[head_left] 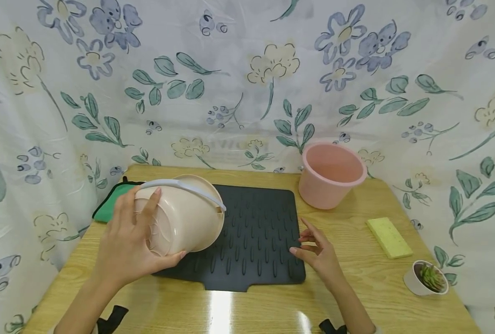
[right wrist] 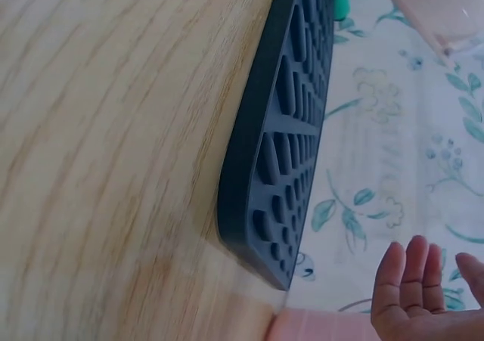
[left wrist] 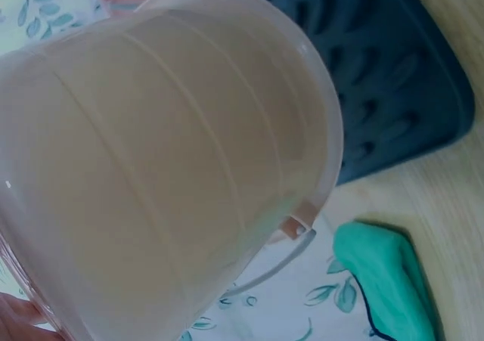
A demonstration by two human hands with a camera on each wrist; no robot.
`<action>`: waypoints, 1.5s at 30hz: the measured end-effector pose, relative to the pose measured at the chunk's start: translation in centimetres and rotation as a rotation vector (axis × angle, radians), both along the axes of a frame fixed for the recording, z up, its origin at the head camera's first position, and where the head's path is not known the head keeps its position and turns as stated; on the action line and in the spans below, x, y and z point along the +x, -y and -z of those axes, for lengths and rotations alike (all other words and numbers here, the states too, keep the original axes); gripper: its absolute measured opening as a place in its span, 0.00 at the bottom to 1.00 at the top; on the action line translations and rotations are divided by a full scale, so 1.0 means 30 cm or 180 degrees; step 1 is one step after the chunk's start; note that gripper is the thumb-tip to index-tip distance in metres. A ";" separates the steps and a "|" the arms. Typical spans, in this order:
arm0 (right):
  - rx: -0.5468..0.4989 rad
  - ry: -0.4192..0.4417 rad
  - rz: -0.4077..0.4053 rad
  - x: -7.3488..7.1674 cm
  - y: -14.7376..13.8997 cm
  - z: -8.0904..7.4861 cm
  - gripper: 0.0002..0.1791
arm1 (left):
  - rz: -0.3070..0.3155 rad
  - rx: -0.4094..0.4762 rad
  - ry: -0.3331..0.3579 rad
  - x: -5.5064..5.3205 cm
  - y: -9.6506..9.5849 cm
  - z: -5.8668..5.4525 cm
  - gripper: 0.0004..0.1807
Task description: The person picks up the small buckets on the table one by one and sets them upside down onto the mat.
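Note:
My left hand [head_left: 124,243] holds a cream bucket [head_left: 190,218] by its base, thumb on the near side and fingers along the far side. The bucket is tipped over, its mouth facing right and away, over the left part of a dark ribbed drying mat [head_left: 260,232]. A pale blue-grey handle [head_left: 180,184] lies across the bucket's upper side. In the left wrist view the bucket wall [left wrist: 166,152] fills most of the picture. Beside the mat's right edge, my right hand [head_left: 320,253] holds nothing, its fingers loosely bent and spread.
A pink bucket [head_left: 326,185] stands upright at the back right of the wooden table [head_left: 347,283]. Nearer on the right are a yellow sponge [head_left: 389,237] and a small potted succulent [head_left: 424,278]. A green cloth item with dark edging [head_left: 111,204] lies at the left. Floral curtain [head_left: 239,93] hangs behind.

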State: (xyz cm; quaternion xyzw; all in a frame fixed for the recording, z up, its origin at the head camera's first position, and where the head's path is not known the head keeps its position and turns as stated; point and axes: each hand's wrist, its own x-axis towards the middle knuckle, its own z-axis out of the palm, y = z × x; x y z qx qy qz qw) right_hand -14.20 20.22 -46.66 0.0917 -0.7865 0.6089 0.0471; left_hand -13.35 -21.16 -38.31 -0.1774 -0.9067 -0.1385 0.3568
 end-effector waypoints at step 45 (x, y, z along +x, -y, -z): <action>-0.0062 -0.0203 0.0399 -0.068 -0.171 -0.115 0.44 | -0.0140 -0.0404 0.0383 0.003 0.037 0.007 0.71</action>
